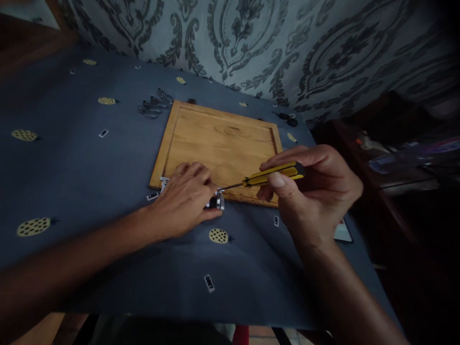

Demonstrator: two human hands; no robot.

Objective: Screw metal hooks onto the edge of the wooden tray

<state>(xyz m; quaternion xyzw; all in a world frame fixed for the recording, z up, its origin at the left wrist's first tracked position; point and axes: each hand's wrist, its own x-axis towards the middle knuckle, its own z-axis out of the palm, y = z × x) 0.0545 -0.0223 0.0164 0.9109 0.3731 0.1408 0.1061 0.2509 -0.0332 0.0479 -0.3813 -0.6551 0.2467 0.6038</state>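
Observation:
A wooden panel [230,139] with a raised frame, like a cabinet door, lies flat on the cloth-covered table. At its near edge my left hand [189,196] grips a small silvery metal hinge [220,203], mostly hidden under the fingers. My right hand [312,187] holds a screwdriver [275,175] by its yellow and black handle, between thumb and fingers. The thin shaft slants down to the left, and its tip meets the hinge beside my left fingers. Small dark marks dot the panel's near edge, right of the hinge.
Several dark metal pieces [154,105] lie beyond the panel's left corner. Black-handled scissors [289,119] rest at the far right. A patterned wall [247,38] closes off the back. Cluttered dark furniture [377,182] stands right of the table [108,268].

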